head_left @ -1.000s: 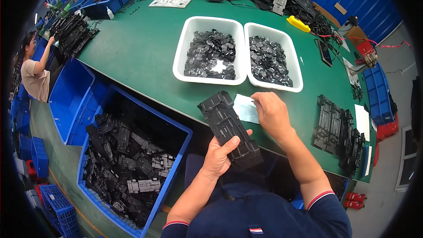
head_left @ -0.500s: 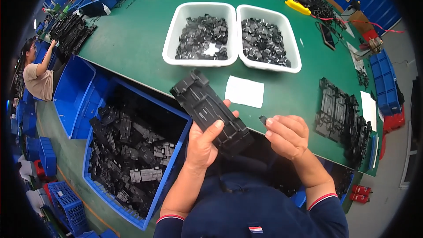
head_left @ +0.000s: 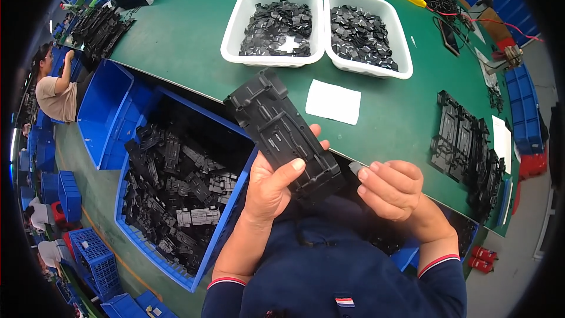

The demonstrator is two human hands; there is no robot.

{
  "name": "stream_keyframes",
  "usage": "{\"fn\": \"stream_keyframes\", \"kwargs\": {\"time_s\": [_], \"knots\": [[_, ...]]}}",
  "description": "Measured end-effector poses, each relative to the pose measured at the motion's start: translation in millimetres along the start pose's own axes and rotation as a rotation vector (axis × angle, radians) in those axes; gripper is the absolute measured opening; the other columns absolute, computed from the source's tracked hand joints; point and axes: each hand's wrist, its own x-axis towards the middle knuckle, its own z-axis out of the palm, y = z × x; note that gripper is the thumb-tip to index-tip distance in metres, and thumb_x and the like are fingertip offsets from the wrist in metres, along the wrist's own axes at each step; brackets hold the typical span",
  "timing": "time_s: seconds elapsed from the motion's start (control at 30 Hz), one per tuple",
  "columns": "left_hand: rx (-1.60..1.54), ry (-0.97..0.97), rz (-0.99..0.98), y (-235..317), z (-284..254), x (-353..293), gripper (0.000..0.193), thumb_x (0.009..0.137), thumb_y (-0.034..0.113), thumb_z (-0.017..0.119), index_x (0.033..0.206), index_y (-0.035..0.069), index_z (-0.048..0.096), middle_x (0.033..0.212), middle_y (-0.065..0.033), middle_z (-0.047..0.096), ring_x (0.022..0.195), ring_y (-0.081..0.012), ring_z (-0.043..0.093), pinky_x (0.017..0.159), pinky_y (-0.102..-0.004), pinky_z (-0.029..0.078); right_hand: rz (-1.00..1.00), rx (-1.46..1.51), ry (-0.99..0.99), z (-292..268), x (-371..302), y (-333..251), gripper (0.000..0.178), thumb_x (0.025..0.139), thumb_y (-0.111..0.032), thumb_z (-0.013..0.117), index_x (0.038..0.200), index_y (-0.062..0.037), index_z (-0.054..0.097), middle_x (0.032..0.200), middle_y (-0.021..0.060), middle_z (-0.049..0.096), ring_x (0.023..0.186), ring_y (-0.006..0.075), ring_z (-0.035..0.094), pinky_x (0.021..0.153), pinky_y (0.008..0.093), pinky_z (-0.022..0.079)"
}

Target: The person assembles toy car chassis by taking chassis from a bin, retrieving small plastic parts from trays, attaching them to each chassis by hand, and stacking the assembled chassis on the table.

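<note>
Green table (head_left: 182,41) beyond; left hand (head_left: 271,185) grips a long black part (head_left: 272,119) slanting far-left to near-right; right hand (head_left: 391,191) pinches a small piece (head_left: 355,168) just right of it.

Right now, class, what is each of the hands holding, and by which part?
The left hand holds a long black part around its nearer half; the right hand pinches a small grey piece by one end.
</note>
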Motion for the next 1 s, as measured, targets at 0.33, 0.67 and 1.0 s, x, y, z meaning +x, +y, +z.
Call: {"fn": "stream_keyframes", "kwargs": {"time_s": [0.33,0.67,1.0], "knots": [[0.057,-0.005,0.022,-3,-1,3,0.052,0.084,0.0,0.059,0.132,-0.003,0.04,0.134,-0.023,0.048,0.117,-0.0339,0.055,0.099,-0.0461,0.046,0.295,0.099,-0.013,8,5,4,0.015,0.072,-0.004,0.067,0.085,-0.0089,0.064,0.086,0.0064,0.07,0.081,0.0183,0.065,0.068,0.0292,0.048],[-0.071,0.038,-0.081,-19,-21,23,0.058,0.085,0.001,0.059,0.137,-0.001,0.035,0.138,-0.015,0.045,0.119,-0.0333,0.053,0.099,-0.0455,0.047,1.606,0.778,0.137,67,16,53,0.015,0.073,0.001,0.072,0.083,-0.0018,0.061,0.078,0.0053,0.067,0.069,0.0087,0.06,0.063,0.0207,0.047],[-0.12,0.025,-0.116,-27,-32,31,0.06,0.085,0.0,0.058,0.14,0.001,0.032,0.137,-0.0129,0.044,0.122,-0.0325,0.051,0.1,-0.045,0.045,1.777,0.651,-0.033,86,26,71,0.016,0.069,0.0,0.074,0.077,-0.0019,0.06,0.071,0.0028,0.061,0.06,0.0073,0.055,0.051,0.0216,0.044]]}}
